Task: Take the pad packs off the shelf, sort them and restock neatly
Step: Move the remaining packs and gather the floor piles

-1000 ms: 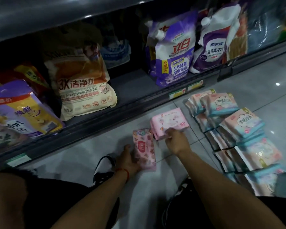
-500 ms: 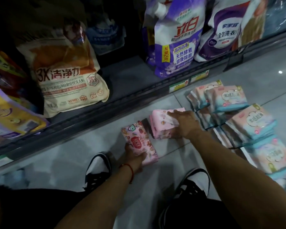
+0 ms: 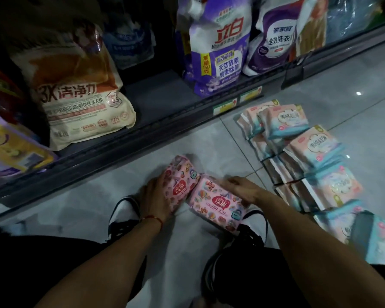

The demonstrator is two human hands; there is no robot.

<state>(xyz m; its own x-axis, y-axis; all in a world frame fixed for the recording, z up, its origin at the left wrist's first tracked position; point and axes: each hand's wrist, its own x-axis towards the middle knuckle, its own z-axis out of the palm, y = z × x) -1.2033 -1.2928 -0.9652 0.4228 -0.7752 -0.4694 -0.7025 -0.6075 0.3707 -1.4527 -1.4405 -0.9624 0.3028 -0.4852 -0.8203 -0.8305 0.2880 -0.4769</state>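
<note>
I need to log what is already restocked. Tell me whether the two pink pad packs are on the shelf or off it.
Off it. Both pink pad packs lie on the floor tiles in front of the shelf, one under each hand.

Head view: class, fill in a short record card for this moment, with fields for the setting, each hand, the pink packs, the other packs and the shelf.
setting: person crouched on a tiled floor beside a low shelf
left hand: grips the left pink pack
right hand: lies on the right pink pack
pink packs: on the floor, side by side, touching
other packs: pale pink-and-blue pile on the floor to the right
shelf goods: detergent bags, upright
</note>
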